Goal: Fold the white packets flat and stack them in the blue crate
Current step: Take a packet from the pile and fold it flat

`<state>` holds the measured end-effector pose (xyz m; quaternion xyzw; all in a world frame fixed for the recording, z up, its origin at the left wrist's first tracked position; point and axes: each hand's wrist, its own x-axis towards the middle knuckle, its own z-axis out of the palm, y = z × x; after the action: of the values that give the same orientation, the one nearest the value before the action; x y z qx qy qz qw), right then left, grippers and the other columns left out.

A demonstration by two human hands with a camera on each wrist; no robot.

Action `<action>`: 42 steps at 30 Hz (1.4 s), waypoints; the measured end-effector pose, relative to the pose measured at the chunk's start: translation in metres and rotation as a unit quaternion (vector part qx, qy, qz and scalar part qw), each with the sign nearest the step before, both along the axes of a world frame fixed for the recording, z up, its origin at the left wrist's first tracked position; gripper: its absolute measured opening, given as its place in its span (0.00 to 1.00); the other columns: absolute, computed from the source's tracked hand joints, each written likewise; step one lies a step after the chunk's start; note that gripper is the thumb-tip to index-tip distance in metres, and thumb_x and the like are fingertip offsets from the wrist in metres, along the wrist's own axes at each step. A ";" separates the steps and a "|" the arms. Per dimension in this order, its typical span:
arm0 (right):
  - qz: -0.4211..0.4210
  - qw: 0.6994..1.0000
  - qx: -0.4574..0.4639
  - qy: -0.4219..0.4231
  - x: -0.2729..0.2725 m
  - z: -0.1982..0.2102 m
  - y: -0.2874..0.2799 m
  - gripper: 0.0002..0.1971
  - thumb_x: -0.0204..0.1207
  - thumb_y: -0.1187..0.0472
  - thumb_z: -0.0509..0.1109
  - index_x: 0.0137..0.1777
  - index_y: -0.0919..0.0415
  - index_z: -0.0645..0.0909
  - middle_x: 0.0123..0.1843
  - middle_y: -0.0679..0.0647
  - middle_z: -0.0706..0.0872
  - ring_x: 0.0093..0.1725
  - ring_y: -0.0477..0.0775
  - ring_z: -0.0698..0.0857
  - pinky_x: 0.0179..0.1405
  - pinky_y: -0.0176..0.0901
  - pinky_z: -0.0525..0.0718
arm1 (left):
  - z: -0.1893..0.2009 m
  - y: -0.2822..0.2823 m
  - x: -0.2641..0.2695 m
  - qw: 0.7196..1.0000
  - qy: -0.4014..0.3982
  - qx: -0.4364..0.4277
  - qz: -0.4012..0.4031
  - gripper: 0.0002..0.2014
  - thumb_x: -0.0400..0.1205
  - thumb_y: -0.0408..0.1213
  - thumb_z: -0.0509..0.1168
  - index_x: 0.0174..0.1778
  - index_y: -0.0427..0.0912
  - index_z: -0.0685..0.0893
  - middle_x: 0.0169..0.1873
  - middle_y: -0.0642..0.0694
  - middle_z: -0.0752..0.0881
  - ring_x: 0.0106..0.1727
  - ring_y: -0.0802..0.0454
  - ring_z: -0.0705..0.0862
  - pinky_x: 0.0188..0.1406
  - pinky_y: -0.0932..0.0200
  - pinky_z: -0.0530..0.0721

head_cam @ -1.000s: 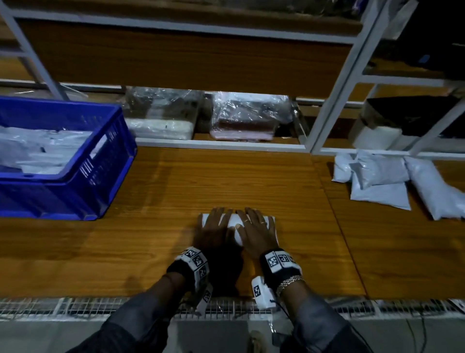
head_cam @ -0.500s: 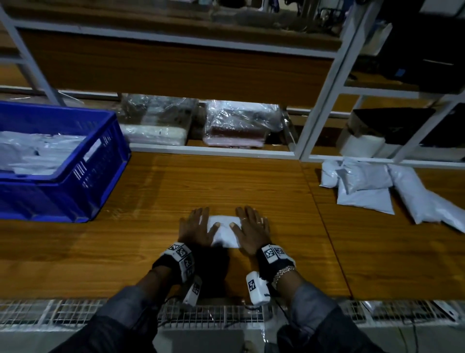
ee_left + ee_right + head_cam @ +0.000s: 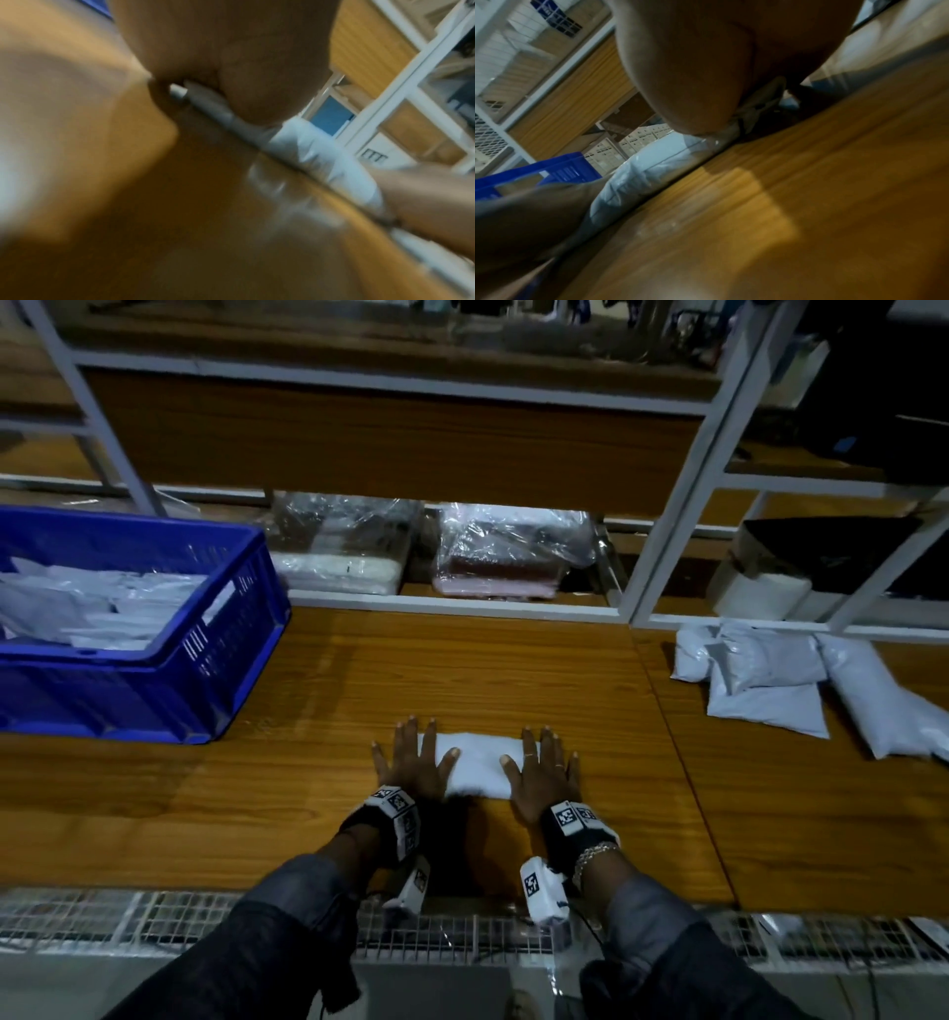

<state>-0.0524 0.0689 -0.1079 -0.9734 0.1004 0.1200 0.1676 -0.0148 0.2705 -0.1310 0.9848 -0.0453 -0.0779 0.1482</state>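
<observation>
My left hand [image 3: 413,765] and right hand [image 3: 543,775] lie flat, fingers straight, no grip closed, pressing the 2 ends of the folded white packet [image 3: 477,765] on the bench [image 3: 513,670]. I'd sweep outward evenly to push air out. The blue crate [image 3: 226,654] sits far left of the packet. Wrist views are blurred; the fold edges are hidden.

surface [image 3: 513,670]: wood-grain finish, smooth, with a mild sheen. packet [image 3: 475,762] under the hands: white plastic film, soft, lightly creased, a clear glossy flap at one end in the right wrist view. crate [image 3: 226,629]: blue hard plastic, slotted walls, semi-gloss. loose packets [image 3: 770,680] at right: same pale plastic, matt. shelf frame [image 3: 683,516]: white painted metal. bundles [image 3: 508,546] on the shelf: crinkled clear glossy wrap. front grille [image 3: 154,916]: white wire mesh.
</observation>
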 end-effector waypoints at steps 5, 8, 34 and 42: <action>0.014 0.999 -0.022 -0.030 0.004 0.009 0.013 0.35 0.88 0.36 0.41 0.90 0.51 0.44 0.91 0.55 0.40 0.89 0.59 0.38 0.85 0.66 0.34 | 0.023 -0.006 0.004 0.998 0.022 0.024 -0.054 0.36 0.87 0.64 0.31 0.90 0.51 0.43 0.90 0.45 0.44 0.90 0.40 0.42 0.83 0.27 0.39; 0.061 0.996 -0.035 -0.050 0.004 0.008 0.029 0.32 0.90 0.39 0.40 0.90 0.48 0.42 0.91 0.55 0.37 0.89 0.58 0.36 0.85 0.64 0.33 | 0.030 -0.014 -0.006 0.993 -0.004 0.010 -0.121 0.33 0.90 0.57 0.30 0.90 0.48 0.45 0.90 0.46 0.47 0.90 0.45 0.43 0.84 0.30 0.39; 0.013 0.998 0.006 -0.053 -0.014 -0.006 0.007 0.36 0.89 0.41 0.48 0.90 0.52 0.36 0.90 0.58 0.34 0.89 0.60 0.38 0.87 0.59 0.40 | -0.019 -0.023 -0.005 0.991 -0.124 -0.002 -0.044 0.29 0.89 0.61 0.46 0.79 0.53 0.78 0.74 0.18 0.73 0.75 0.20 0.75 0.75 0.29 0.68; 0.026 0.999 -0.022 -0.021 -0.014 0.003 0.009 0.36 0.90 0.42 0.47 0.90 0.57 0.38 0.90 0.58 0.36 0.89 0.60 0.40 0.87 0.61 0.39 | -0.004 -0.011 -0.006 0.994 -0.067 0.008 -0.089 0.49 0.76 0.73 0.17 0.89 0.56 0.56 0.84 0.25 0.60 0.83 0.22 0.61 0.78 0.22 0.58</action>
<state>-0.0662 0.0780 -0.1046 -0.9815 0.0742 0.1018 0.1445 -0.0212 0.2593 -0.1350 0.9810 -0.1420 -0.0253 0.1296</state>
